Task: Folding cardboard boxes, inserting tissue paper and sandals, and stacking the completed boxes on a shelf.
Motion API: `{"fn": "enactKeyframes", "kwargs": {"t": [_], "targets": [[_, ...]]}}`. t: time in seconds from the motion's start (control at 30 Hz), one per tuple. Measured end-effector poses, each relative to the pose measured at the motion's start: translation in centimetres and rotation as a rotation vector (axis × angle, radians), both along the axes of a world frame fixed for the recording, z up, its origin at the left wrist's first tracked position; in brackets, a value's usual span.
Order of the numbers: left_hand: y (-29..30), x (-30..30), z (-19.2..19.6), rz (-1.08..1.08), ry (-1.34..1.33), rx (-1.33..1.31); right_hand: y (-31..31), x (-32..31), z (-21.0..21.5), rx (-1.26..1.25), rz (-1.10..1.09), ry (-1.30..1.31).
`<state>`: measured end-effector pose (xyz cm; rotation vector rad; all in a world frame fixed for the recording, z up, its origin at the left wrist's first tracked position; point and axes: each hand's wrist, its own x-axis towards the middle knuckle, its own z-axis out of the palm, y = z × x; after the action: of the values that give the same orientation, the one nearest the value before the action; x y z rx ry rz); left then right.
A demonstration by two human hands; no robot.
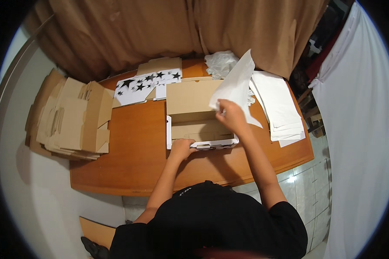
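An open cardboard box point(203, 130) stands on the table in front of me, brown inside, with its lid raised at the back. Its white outer side carries dark printed shapes. My left hand point(182, 149) grips the box's front wall near the left corner, fingers over the rim. Above the right part of the box, my right hand point(232, 115) pinches a thin white sheet of paper point(235, 82) by its near left edge. The sheet hangs up and away from the hand, covering part of the lid. I see no contents on the box's visible bottom.
Stacked, folded brown cardboard boxes point(73, 116) lean at the table's left end. Flat white cardboard with black stars point(147, 82) lies at the back left. A crumpled clear plastic bag point(220, 62) sits behind the box. A pile of white paper sheets point(281, 103) lies on the wooden table point(129, 146) at right.
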<state>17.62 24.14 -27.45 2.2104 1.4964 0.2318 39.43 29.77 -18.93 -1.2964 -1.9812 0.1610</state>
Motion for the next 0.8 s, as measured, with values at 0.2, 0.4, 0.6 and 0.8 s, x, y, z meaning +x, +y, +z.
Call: {"fn": "enactKeyframes", "kwargs": {"t": [0.2,0.4,0.6,0.8], "targets": [[-2.5,-3.2,-1.2,0.056,-0.087,-0.118,-3.1,-8.0,-2.6,-0.235,0.272,-0.24],[-5.1,-6.6,3.9,0.174,-0.398,-0.015,-4.5,-10.4,-4.7,-0.449,0.412,-0.217],[-4.4,-7.3,4.3,0.512,-0.663,-0.142,-4.2,-12.1,-4.8,-0.599,0.475,-0.008],[-3.9,-6.2,3.3,0.567,-0.576,-0.065,-1.6,-9.6,-6.8,-0.439,0.449,0.239]]}}
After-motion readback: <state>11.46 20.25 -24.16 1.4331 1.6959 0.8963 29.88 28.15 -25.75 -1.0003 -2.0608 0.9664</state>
